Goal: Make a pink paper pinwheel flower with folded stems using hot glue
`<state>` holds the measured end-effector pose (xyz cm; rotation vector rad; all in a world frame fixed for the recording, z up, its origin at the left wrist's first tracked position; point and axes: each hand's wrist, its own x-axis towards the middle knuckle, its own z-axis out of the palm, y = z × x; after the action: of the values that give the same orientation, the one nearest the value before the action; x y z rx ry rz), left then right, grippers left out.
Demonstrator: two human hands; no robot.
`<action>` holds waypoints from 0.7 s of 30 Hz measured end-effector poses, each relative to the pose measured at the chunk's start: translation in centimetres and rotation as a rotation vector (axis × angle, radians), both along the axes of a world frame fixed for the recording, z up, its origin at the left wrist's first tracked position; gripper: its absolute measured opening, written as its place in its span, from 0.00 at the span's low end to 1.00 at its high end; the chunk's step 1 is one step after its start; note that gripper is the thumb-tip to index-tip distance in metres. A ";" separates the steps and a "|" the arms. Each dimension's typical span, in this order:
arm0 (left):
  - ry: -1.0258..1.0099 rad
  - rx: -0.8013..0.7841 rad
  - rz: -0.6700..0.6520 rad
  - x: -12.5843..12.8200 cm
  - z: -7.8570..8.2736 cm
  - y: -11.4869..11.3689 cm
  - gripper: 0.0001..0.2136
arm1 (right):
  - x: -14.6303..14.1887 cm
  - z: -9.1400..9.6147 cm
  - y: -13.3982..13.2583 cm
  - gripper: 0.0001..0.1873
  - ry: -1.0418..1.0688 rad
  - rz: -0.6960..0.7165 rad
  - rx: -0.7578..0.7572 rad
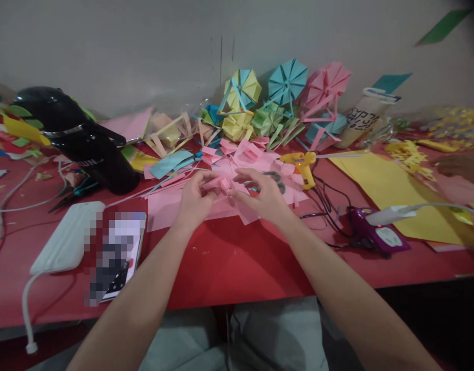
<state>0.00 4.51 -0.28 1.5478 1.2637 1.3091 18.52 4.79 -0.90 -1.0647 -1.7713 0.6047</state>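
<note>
Both your forearms reach forward from the bottom of the view and converge over the middle of the red surface (229, 263), elbows spread wide and wrists drawn in toward each other. Your left hand (194, 200) is turned with its back up and slightly outward, the knuckles bent, and its fingers (206, 180) curl in to pinch the left side of a small folded pink paper piece (221, 184). Your right hand (262, 198) mirrors it from the other side: the wrist is angled inward, the back of the hand faces up, and the fingers (242, 178) close on the right edge of the same piece. So both hands are grasping it, with the fingertips nearly meeting over the fold.

The folded pink paper piece is held just above a loose spread of pink paper sheets (171, 210) lying flat on the surface, directly in front of you. Grey scissors (274, 178) lie on the pink sheets just behind your right hand, and a yellow glue gun (303, 166) stands near them to the right. Further back, against the wall, sit finished paper pinwheels in yellow (242, 87), blue (287, 80) and pink (326, 85). A white power bank (67, 239) rests well to the left of your left arm.
</note>
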 end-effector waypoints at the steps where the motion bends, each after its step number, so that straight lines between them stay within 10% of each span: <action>1: 0.009 0.018 -0.013 0.0 0.0 0.0 0.12 | 0.0 0.0 0.0 0.23 0.004 0.028 -0.032; 21: 0.011 0.030 -0.045 0.2 -1.4 0.1 0.19 | -1.7 0.3 -0.8 0.07 0.010 0.043 -0.159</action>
<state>0.16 4.59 -1.69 1.5973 1.2145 1.2985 16.81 3.95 -0.61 -1.1317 -1.7638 0.7866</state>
